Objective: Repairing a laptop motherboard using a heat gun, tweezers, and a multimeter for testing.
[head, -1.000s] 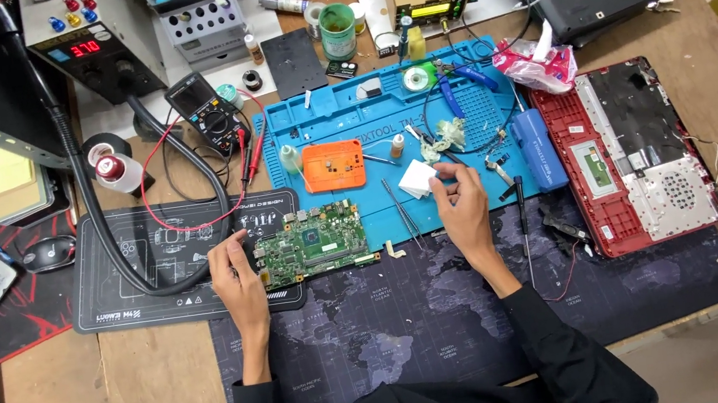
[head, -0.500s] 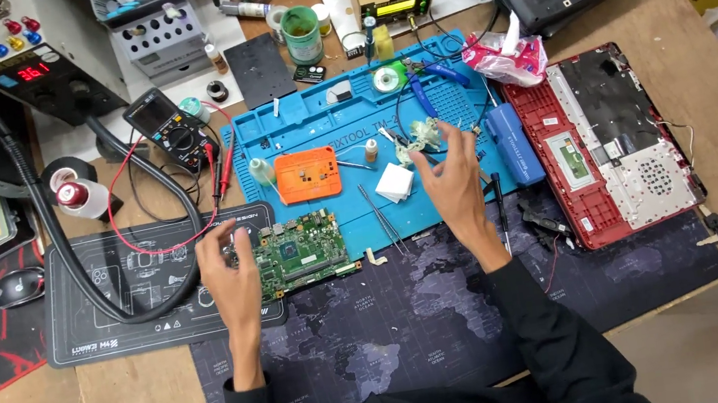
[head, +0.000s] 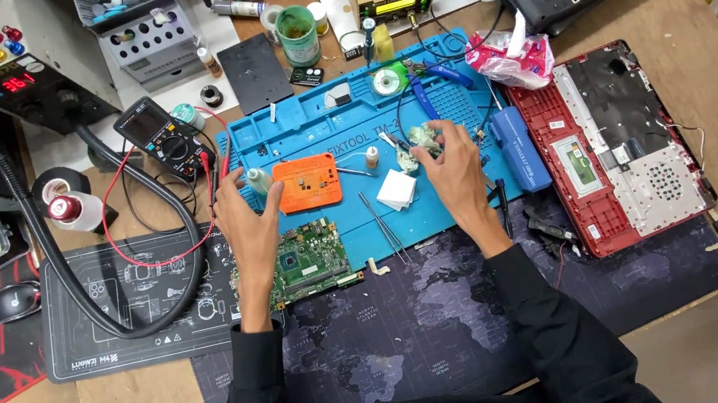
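Note:
My left hand (head: 246, 221) reaches over the blue repair mat (head: 456, 96) with its fingers spread. Its thumb and fingers lie either side of a small clear bottle (head: 259, 180), beside an orange case (head: 308, 182). A green circuit board (head: 307, 262) lies just below this hand, half on the mat. My right hand (head: 457, 175) is further right, its fingertips pinching a crumpled pale wipe (head: 418, 138). A white square pad (head: 396, 190) and thin tweezers (head: 380, 217) lie between the hands.
A red laptop base (head: 611, 150) lies open at the right, with a blue bar (head: 518, 148) next to it. A multimeter (head: 161, 140) with red leads, a black hose (head: 108, 262) and a bench power supply (head: 29, 83) stand left. A green cup (head: 297, 34) stands behind.
My left hand left the circuit board and moved up to the small bottle. My right hand moved up the mat to the crumpled wipe. The view has come closer.

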